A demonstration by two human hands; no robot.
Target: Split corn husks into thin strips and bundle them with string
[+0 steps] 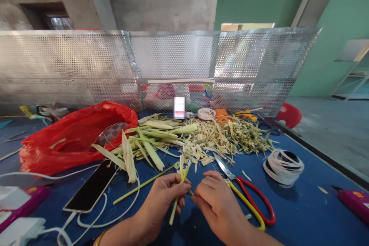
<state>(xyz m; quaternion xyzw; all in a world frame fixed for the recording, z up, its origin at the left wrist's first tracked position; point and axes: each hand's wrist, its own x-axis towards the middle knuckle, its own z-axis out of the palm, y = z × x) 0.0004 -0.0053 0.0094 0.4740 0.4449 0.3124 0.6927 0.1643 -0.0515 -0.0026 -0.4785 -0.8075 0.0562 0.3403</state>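
My left hand [165, 196] is closed around a thin yellow-green leaf strip [178, 192] that stands up between its fingers and hangs below them. My right hand [215, 200] is closed in a pinch at the same strip, fingertips meeting those of the left hand. Both hands hover low over the blue table [302, 215]. Scissors with red and yellow handles [248, 196] lie just right of my right hand, blades pointing back towards a heap of green and pale leaf pieces [184, 138].
A red plastic bag [72, 138] lies at the left. A dark phone [92, 188] with a white cable lies beside it. A roll of white band [284, 165] sits at the right. A perforated metal screen [173, 65] closes the table's back.
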